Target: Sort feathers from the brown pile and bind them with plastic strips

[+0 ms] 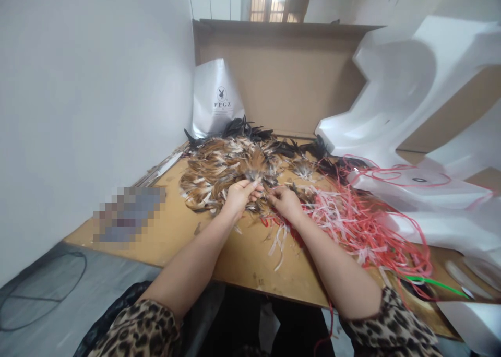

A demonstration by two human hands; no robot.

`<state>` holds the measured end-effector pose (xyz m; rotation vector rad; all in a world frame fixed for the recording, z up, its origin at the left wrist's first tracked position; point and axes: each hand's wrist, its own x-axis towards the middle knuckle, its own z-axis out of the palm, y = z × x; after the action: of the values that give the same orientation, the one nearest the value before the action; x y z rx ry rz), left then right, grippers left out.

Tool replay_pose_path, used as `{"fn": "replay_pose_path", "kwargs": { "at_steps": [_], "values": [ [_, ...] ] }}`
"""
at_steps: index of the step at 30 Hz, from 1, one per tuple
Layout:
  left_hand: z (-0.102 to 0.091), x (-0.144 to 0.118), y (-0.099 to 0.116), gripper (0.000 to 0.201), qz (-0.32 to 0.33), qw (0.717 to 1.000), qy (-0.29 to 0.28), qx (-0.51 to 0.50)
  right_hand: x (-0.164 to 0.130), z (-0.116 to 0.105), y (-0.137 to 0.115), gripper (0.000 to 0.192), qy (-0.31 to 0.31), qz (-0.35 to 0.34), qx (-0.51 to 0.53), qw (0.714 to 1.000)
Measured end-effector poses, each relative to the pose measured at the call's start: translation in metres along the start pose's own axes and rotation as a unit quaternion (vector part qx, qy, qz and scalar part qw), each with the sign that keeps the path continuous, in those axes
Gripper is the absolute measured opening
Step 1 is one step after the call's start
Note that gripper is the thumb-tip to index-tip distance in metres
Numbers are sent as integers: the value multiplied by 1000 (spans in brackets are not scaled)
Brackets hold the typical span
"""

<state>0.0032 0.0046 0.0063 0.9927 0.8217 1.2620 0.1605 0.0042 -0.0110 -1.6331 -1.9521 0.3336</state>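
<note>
My left hand [243,196] pinches a fanned bunch of brown feathers [253,165] by its pale lower end, with the tips spreading upward. Close by on the right, my right hand [285,201] has its fingers closed, with what looks like a small brown feather [268,189] between thumb and fingertips. Behind and left of both hands lies a large pile of brown and cream feathers [207,169]. Black feathers [246,129] lie along the back of that pile. A smaller grey-white tuft of feathers [303,168] rests to the right.
Red and white plastic strips [364,226] heap on the wooden table [250,263] at right. White foam blocks [426,190] stand behind them. A white printed bag [215,96] leans at the back left against a cardboard panel [289,80]. A green strip [438,284] lies near the right edge.
</note>
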Motion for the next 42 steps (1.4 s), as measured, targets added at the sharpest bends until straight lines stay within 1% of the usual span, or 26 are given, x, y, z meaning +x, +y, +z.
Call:
{"fn": "replay_pose_path", "kwargs": {
  "at_steps": [3,6,8,10,11,13,14,16,18,20,22,24,26,27,28,30,32,34,37,40,42],
  "values": [
    [0,-1,0,27,2,1000,-5,2,0,3,-5,29,3,20,-56,998],
    [0,-1,0,27,6,1000,-10,4,1,10,-8,22,4,26,-93,995],
    [0,-1,-1,27,5,1000,-12,4,2,13,-7,18,14,22,-93,995],
    [-1,0,-1,27,2,1000,-14,1,4,13,-5,16,33,12,-57,998],
    [-1,0,-2,27,0,1000,-14,-2,5,11,-4,16,43,7,-22,999],
    [-2,1,-3,26,-4,1000,-13,-10,7,6,-1,15,58,10,74,995],
    [-2,1,-3,26,-6,1000,-11,-17,7,3,0,15,61,21,135,989],
    [-3,1,-3,26,-9,999,-6,-34,6,-4,1,15,54,59,269,960],
    [-3,2,-2,25,-16,998,-3,-55,3,-12,0,18,28,94,395,913],
    [-3,1,-1,24,-27,997,-8,-75,1,-20,-1,20,-4,109,493,863],
    [-2,0,1,23,-43,995,-24,-92,0,-26,-2,20,-33,112,562,819],
    [-1,-1,2,21,-60,992,-44,-103,0,-31,-3,20,-57,114,612,780],
    [-1,-2,3,18,-75,989,-66,-110,0,-36,-3,19,-79,105,638,758],
    [-1,-3,3,17,-80,987,-76,-114,0,-38,-2,18,-89,95,644,754],
    [-1,-3,3,15,-87,985,-87,-120,-1,-39,-2,17,-99,81,643,755],
    [-3,-3,2,13,-112,978,-111,-136,-3,-43,-3,15,-122,53,624,770],
    [-5,-3,1,11,-154,968,-135,-147,-5,-46,-4,14,-150,30,584,797],
    [-7,-3,1,10,-199,956,-164,-143,-8,-49,-6,14,-172,12,528,831],
    [-8,-5,2,11,-243,938,-214,-119,-10,-53,-11,15,-183,-27,447,875],
    [-9,-7,3,15,-255,926,-259,-105,-11,-55,-14,17,-196,-55,393,897],
    [-9,-8,3,17,-260,920,-275,-98,-11,-55,-15,17,-200,-62,367,906]
  ]
}}
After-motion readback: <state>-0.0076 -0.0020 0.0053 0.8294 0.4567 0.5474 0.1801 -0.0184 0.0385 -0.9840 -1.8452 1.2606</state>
